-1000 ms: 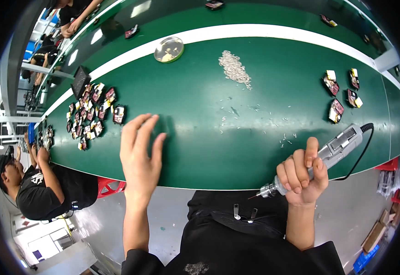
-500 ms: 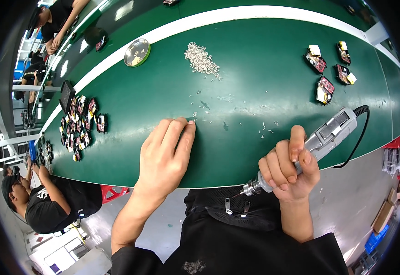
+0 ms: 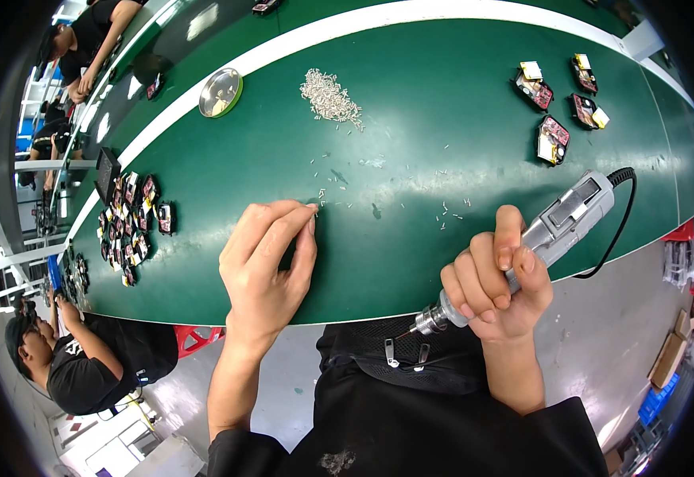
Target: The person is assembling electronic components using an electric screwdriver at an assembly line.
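My right hand point(image 3: 500, 282) is wrapped round a grey electric screwdriver point(image 3: 567, 213). The tool slants down to the left, its metal chuck point(image 3: 429, 320) and thin bit past the table's front edge, in front of my black clothing. Over the green table, my left hand point(image 3: 265, 266) has thumb and forefinger brought together. Its fingertips are at a few loose small silver screws point(image 3: 322, 193); whatever they pinch is too small to make out. Farther back lies a heap of the same screws point(image 3: 329, 97), with several scattered point(image 3: 445, 213) between the heap and my hands.
Several small black-cased units point(image 3: 552, 141) with red and white parts lie at the right. More are clustered point(image 3: 128, 226) at the left by a black box point(image 3: 107, 175). A round dish point(image 3: 221, 93) stands behind. The tool's black cable point(image 3: 624, 230) loops at right. Co-workers point(image 3: 85, 358) are at left.
My left hand has drawn its fingers from a flatter reach into a pinch, thumb now showing. The right hand keeps the screwdriver in much the same pose. The whole view has shifted slightly.
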The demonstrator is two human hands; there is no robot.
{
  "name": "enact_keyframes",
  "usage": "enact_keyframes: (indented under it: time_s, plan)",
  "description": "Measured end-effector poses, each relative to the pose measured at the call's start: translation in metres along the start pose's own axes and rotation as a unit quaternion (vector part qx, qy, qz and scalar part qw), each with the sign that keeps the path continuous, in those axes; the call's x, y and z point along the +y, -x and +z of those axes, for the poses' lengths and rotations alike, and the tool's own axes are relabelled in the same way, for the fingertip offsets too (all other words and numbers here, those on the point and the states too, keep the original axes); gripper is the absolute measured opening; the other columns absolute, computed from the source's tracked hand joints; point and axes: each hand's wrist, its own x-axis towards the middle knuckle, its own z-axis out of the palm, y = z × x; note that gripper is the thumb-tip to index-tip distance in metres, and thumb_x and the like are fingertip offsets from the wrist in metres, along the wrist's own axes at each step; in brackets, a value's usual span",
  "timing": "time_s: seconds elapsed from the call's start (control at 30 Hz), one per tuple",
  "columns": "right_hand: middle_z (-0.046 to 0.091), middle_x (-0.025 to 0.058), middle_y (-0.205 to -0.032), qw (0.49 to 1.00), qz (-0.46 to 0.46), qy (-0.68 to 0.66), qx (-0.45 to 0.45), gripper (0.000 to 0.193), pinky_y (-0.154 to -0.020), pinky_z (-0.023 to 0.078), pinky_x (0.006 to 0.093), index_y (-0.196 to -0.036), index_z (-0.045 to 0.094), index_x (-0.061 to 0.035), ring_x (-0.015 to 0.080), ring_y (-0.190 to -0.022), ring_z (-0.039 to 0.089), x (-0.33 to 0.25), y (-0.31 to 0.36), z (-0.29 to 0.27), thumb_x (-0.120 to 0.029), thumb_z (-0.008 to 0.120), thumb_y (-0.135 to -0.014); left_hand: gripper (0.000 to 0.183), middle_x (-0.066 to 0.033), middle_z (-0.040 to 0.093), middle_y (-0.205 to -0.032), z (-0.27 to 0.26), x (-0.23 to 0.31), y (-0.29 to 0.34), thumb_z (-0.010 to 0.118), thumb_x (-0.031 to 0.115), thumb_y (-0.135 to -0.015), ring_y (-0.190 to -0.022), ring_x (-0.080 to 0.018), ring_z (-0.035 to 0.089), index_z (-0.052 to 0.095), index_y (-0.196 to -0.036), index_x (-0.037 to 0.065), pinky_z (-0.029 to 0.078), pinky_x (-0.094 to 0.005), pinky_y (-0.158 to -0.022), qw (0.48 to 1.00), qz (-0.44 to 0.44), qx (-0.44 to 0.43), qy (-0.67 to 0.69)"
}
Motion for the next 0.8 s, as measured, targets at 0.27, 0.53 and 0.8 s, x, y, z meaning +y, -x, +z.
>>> enact_keyframes:
  time_s: [0.27, 0.53, 0.8]
  plan:
    - [0.038, -0.0017, -0.051, 1.0, -0.015, -0.007, 0.018, 0.016, -0.047, 0.04, 0.0283, -0.085, 0.042, -0.0086, 0.0096, -0.039, 0.039, 0.002, 0.002, 0.002, -0.021, 0.046, -0.094, 0.021, -0.0144, 0.069, -0.09, -0.004, 0.029, 0.035, 0.061, -0.013, -0.077, -0.071, -0.0149, 0.063, 0.068, -0.096, -0.006, 0.051, -0.0239, -0.064, 0.944, -0.224, 0.005, 0.243]
    - [0.04, -0.002, -0.055, 0.998, -0.03, -0.014, -0.049, 0.017, -0.053, 0.042, 0.0284, -0.093, 0.041, -0.0103, 0.0101, -0.043, 0.043, -0.004, -0.006, 0.012, -0.026, 0.042, -0.097, 0.013, -0.0181, 0.067, -0.088, -0.008, 0.048, 0.048, 0.059, -0.008, -0.083, -0.069, -0.0152, 0.062, 0.068, -0.093, -0.008, 0.051, -0.023, -0.061, 0.846, -0.291, 0.012, 0.447]
    - [0.041, -0.0002, -0.05, 0.997, -0.07, -0.032, -0.005, 0.017, -0.045, 0.038, 0.0264, -0.087, 0.045, -0.0078, 0.0094, -0.04, 0.042, -0.005, -0.014, 0.042, -0.022, 0.049, -0.096, 0.01, -0.0196, 0.067, -0.085, -0.004, 0.057, 0.058, 0.064, -0.008, -0.079, -0.07, -0.0174, 0.064, 0.067, -0.089, -0.008, 0.051, -0.0236, -0.059, 0.84, -0.293, 0.011, 0.456]
